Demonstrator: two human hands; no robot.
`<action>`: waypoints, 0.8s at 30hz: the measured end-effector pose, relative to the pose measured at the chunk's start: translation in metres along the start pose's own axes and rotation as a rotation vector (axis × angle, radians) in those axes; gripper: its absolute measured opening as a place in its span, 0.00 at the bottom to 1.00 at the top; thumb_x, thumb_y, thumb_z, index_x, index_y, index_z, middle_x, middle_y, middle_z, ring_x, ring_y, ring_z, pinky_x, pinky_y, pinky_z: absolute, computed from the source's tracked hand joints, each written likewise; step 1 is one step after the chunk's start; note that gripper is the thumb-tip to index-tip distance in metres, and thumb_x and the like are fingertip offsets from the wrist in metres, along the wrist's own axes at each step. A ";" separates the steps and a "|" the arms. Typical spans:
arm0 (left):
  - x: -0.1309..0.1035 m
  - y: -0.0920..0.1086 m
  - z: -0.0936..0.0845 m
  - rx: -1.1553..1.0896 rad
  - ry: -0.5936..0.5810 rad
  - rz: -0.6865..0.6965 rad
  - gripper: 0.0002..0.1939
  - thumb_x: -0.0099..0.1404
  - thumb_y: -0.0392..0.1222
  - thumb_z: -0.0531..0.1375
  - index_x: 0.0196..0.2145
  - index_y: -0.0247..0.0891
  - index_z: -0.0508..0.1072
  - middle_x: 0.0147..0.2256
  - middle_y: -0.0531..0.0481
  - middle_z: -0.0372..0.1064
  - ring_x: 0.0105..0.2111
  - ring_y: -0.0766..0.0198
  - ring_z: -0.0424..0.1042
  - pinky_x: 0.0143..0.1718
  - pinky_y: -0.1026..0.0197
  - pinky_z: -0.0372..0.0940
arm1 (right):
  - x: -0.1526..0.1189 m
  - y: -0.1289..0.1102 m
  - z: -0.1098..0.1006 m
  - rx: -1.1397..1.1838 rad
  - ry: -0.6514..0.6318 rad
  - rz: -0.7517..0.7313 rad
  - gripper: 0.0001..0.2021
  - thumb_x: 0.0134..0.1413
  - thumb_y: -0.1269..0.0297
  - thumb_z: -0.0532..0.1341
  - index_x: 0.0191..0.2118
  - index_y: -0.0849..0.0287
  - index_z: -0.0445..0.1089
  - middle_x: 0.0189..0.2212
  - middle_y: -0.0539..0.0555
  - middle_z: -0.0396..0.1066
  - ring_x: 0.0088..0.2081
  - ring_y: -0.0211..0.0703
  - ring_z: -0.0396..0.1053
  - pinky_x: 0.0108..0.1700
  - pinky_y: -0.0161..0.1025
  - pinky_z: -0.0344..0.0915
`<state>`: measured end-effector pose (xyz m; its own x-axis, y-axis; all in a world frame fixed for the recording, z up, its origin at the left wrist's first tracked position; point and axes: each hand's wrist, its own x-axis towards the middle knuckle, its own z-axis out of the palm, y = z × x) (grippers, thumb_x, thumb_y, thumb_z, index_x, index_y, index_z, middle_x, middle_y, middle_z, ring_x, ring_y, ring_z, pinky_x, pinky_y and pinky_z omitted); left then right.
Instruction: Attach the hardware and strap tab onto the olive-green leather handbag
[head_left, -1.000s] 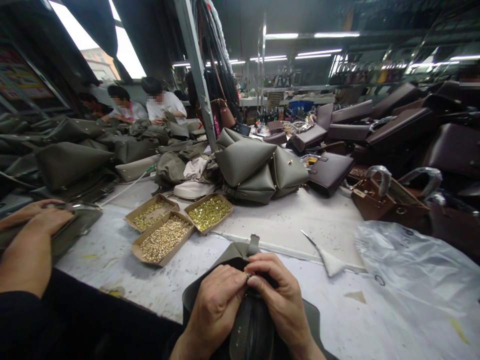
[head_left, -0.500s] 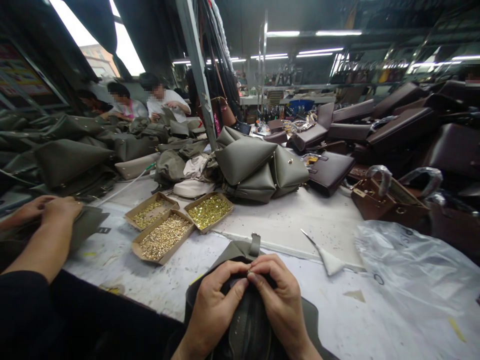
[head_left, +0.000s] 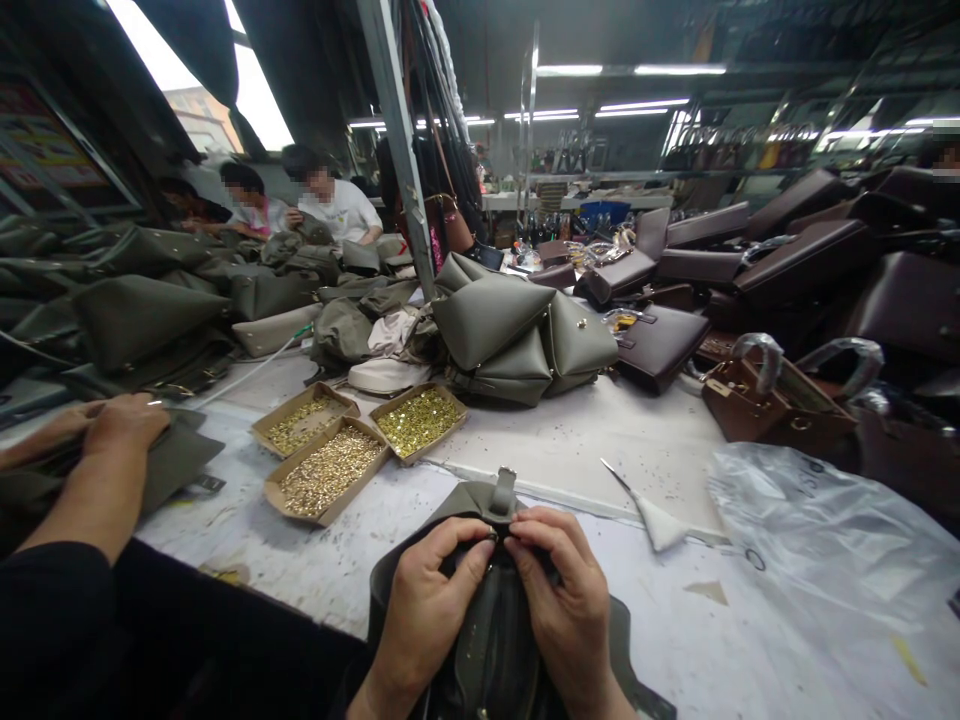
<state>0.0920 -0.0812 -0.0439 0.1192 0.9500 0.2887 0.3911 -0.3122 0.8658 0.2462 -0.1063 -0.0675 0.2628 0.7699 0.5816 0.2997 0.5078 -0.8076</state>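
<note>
A dark olive leather bag (head_left: 480, 640) lies at the table's front edge between my hands, its tab (head_left: 505, 490) standing up at the far side. My left hand (head_left: 435, 600) is closed, thumb and forefinger pinching a small metal piece (head_left: 492, 535) over the bag's opening. Close beside it my right hand (head_left: 559, 590) has thumb and fingers pinched together at the bag's upper edge; what lies between those fingertips is hidden. A narrow gap separates the two sets of fingertips.
Three cardboard trays hold small gold metal pieces: a front tray (head_left: 281, 500), a left tray (head_left: 262, 432) and a right tray (head_left: 459, 420). A pointed tool (head_left: 652, 515) and clear plastic (head_left: 832, 560) lie right. Olive bags (head_left: 502, 320) stand behind. A co-worker's hand (head_left: 124, 430) works at left.
My fingertips have moved slightly apart, and the small metal piece now shows at my left fingertips. The co-worker's hands at left have shifted a little with the olive leather.
</note>
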 end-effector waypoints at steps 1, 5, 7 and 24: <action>0.000 0.000 0.000 0.002 0.000 -0.001 0.05 0.65 0.40 0.63 0.37 0.41 0.81 0.35 0.52 0.81 0.36 0.62 0.80 0.43 0.64 0.74 | -0.001 0.001 0.000 -0.006 -0.004 0.006 0.11 0.63 0.75 0.61 0.45 0.51 0.73 0.42 0.52 0.73 0.46 0.42 0.73 0.50 0.39 0.72; -0.001 0.000 0.000 0.007 0.007 -0.002 0.05 0.65 0.40 0.63 0.35 0.41 0.80 0.34 0.53 0.80 0.36 0.63 0.79 0.42 0.66 0.73 | -0.003 0.004 0.000 -0.036 0.010 0.047 0.09 0.65 0.73 0.60 0.45 0.51 0.73 0.43 0.52 0.72 0.47 0.42 0.72 0.50 0.39 0.71; -0.001 0.002 -0.001 0.008 0.024 0.004 0.05 0.64 0.40 0.63 0.33 0.40 0.80 0.33 0.53 0.80 0.34 0.63 0.79 0.39 0.66 0.73 | -0.002 0.005 0.000 -0.077 0.023 0.059 0.07 0.65 0.70 0.61 0.44 0.51 0.73 0.43 0.53 0.72 0.48 0.44 0.71 0.51 0.42 0.69; -0.013 -0.005 -0.014 -0.234 0.043 -0.118 0.10 0.66 0.44 0.59 0.29 0.37 0.73 0.28 0.52 0.70 0.30 0.63 0.69 0.35 0.63 0.65 | 0.022 0.018 -0.003 -0.105 -0.430 -0.017 0.18 0.64 0.71 0.60 0.57 0.50 0.69 0.49 0.54 0.76 0.50 0.47 0.73 0.52 0.44 0.71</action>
<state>0.0754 -0.0921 -0.0467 0.0439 0.9802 0.1930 0.1777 -0.1978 0.9640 0.2602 -0.0818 -0.0690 -0.1418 0.8637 0.4837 0.3978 0.4971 -0.7711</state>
